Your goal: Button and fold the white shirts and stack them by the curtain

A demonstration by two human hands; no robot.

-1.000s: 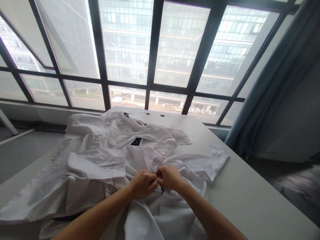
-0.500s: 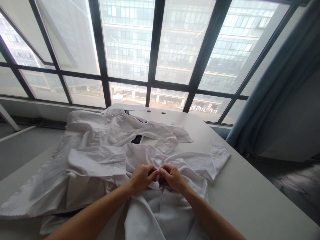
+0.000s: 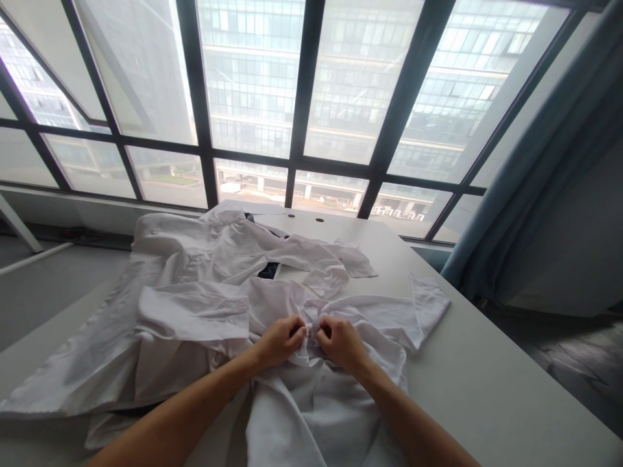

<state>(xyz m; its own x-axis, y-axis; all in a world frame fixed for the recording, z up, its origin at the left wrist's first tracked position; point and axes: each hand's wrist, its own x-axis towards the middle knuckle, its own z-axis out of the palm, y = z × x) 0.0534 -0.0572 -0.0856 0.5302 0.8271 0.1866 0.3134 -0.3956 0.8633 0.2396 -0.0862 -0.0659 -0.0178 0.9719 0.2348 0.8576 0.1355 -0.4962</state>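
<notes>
Both hands work at the near shirt point(image 3: 335, 402), a white one, which lies rumpled on the white table point(image 3: 477, 389) directly before the person. The left hand point(image 3: 280, 340) has its fingers curled inward, the thumb pressed toward the forefinger in a narrow pinch on the edge of the cloth. The right hand point(image 3: 341, 342) mirrors it: its fingers are bent under and drawn together, gripping the cloth just across from the left. The bits of fabric between the fingertips are hidden, so how much each takes cannot be told. The two hands stand near each other but apart — a small strip of white cloth shows between them.

One sleeve point(image 3: 195, 314) of the near shirt lies to the left, beyond the left forearm; another, with its cuff point(image 3: 429, 311) spread out, reaches toward the right side of the table. Behind, a far shirt point(image 3: 233, 243), also white and creased, lies along the left and back of the table, with a dark patch point(image 3: 268, 270) between the two. Two round holes point(image 3: 320, 220) mark the back of the table, close to the window point(image 3: 350, 84) — and a blue-grey curtain point(image 3: 525, 168) hangs at the right.
</notes>
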